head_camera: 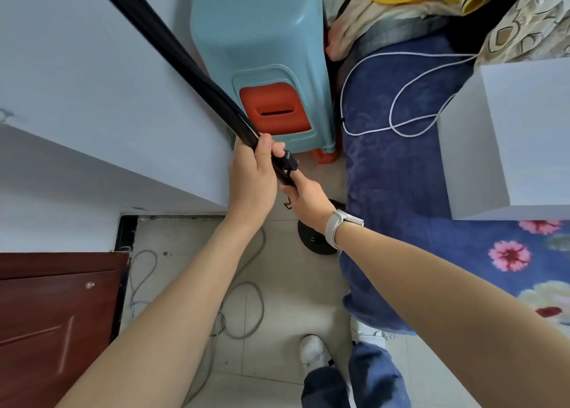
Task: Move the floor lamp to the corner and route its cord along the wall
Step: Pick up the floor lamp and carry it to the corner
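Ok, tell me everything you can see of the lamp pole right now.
The lamp pole is a slim, glossy black rod, apparently metal, with a black cord running along it. It slants from the top left of the view down toward the floor centre, crossing in front of the white wall and the blue stool. The left hand wraps around it; the right hand grips just below, beside a small black switch box. A round black base shows on the tiles beneath the right wrist.
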Motion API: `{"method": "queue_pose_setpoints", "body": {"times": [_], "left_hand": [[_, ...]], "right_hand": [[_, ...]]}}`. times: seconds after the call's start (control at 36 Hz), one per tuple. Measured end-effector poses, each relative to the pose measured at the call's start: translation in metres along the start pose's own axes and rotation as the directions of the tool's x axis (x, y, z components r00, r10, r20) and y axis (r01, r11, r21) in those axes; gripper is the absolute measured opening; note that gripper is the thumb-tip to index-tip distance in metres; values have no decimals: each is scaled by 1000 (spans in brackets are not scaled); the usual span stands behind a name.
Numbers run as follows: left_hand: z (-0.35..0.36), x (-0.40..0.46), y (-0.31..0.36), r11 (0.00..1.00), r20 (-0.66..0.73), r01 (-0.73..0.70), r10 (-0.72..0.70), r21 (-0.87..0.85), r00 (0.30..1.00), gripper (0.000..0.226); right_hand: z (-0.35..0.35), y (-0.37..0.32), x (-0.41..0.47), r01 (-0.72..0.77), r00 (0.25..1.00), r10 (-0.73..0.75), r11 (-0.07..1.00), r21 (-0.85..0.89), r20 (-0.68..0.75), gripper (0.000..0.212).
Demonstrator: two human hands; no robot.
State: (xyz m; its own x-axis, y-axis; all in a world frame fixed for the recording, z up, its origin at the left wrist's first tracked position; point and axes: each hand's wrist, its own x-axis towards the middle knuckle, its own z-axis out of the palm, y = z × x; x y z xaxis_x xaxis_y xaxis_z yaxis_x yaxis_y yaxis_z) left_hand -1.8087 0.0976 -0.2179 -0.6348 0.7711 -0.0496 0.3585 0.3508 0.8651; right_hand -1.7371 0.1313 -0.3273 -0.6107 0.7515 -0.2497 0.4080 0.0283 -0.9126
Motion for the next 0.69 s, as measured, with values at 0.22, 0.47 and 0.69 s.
{"method": "queue_pose_setpoints", "body": {"times": [0.22, 0.47, 0.69], "left_hand": [[-14, -29, 11, 999, 60, -37, 37, 5, 997, 28], [-47, -84, 22, 992, 166, -122, 122, -9, 979, 34], [-79, -134, 37, 978, 268, -154, 187, -138, 945, 28]], "right_hand": [[3, -7, -49, -12, 1000, 12, 1000, 23, -12, 21], [19, -30, -125, -56, 998, 58, 995, 81, -30, 20], [37, -61, -196, -99, 981, 118, 987, 126, -151, 21]]}}
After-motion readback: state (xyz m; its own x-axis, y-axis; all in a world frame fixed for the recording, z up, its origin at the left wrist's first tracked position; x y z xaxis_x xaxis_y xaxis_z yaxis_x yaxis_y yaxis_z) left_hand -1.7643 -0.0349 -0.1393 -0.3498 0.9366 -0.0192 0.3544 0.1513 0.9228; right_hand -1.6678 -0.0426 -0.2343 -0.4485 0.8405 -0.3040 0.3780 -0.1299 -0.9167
